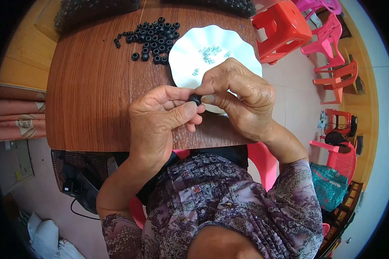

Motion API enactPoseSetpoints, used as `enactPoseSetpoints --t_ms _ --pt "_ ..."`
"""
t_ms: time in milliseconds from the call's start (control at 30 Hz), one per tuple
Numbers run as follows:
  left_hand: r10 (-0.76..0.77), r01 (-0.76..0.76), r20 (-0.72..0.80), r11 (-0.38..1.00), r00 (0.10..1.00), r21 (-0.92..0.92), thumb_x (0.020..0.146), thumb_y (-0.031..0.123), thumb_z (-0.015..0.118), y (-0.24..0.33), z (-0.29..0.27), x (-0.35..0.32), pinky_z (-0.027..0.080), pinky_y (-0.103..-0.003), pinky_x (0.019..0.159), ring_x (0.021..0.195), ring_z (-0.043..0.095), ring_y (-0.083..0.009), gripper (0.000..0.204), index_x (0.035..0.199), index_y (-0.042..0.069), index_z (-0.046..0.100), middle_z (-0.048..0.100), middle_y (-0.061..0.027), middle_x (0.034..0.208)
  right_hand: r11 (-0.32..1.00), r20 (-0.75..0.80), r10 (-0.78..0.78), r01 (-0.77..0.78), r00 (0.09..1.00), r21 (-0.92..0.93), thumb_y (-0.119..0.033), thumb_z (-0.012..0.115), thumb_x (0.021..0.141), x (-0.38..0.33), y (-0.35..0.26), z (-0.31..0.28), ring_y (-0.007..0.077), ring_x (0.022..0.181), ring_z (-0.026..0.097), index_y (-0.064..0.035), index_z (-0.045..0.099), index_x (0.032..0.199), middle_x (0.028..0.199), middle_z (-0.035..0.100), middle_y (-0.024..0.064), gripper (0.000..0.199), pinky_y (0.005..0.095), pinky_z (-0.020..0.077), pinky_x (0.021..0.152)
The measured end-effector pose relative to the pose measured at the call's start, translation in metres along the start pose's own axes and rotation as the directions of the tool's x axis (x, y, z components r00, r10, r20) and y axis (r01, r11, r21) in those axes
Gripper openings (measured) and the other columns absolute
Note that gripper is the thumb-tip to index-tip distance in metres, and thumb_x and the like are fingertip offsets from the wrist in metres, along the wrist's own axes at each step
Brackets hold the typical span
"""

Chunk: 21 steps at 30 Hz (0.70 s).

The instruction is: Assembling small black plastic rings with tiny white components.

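Note:
Between the thumb and fingers of my left hand (153, 118) is a small round black piece (195, 99), held just above the table's near side. My right hand (248, 97) is closed in a pinch against the right side of that piece; anything between its fingertips is hidden or too small to name. Behind my right hand lies a white plate (188, 49) with a wavy rim. Small grey-green specks (211, 55) show in its middle, and I cannot tell whether they are loose bits or a printed pattern. Left of the plate sits a loose pile of black, ring-like round pieces (154, 38).
Two dark, bulging clear bags (95, 13) rest along the far edge of the brown wooden table (90, 95). A red plastic stool (281, 32) stands beyond its right side. Pink and orange chairs (326, 41) line the right wall. Below the table's left edge is a black bag (84, 185).

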<state>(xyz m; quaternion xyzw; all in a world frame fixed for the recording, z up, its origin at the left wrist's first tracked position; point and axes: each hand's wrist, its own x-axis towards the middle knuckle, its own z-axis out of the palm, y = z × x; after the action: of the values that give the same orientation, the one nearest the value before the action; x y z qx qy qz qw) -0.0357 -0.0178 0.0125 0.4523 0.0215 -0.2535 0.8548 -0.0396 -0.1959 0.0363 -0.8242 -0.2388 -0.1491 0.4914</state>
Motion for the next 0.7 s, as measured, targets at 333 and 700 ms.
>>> enactPoseSetpoints --t_ms 333,700 --pt "0.078 -0.073 -0.049 0.992 0.996 0.098 0.082 -0.002 0.064 -0.004 0.002 -0.002 0.052 -0.023 0.057 0.067 0.065 -0.0175 0.019 0.099 -0.009 0.058 0.066 -0.0183 0.084 0.997 0.002 0.015 -0.015 1.0 -0.074 0.002 0.074 0.068 0.0 0.0 0.001 0.0178 0.076 0.06 -0.0003 0.068 0.086 0.079 0.062 0.0076 0.018 0.0271 0.0477 0.065" --pt "-0.043 0.038 -0.048 0.994 0.998 -0.103 0.083 -0.001 0.062 -0.002 0.004 0.002 0.05 -0.025 0.079 0.082 0.064 -0.0173 0.014 0.095 -0.008 0.058 0.065 -0.0148 0.088 0.995 -0.039 -0.01 0.006 0.999 -0.099 0.0 0.076 0.066 -0.009 0.002 0.013 0.0176 0.079 0.053 -0.0024 0.064 0.097 0.091 0.061 0.0087 0.034 0.0273 0.0438 0.069"
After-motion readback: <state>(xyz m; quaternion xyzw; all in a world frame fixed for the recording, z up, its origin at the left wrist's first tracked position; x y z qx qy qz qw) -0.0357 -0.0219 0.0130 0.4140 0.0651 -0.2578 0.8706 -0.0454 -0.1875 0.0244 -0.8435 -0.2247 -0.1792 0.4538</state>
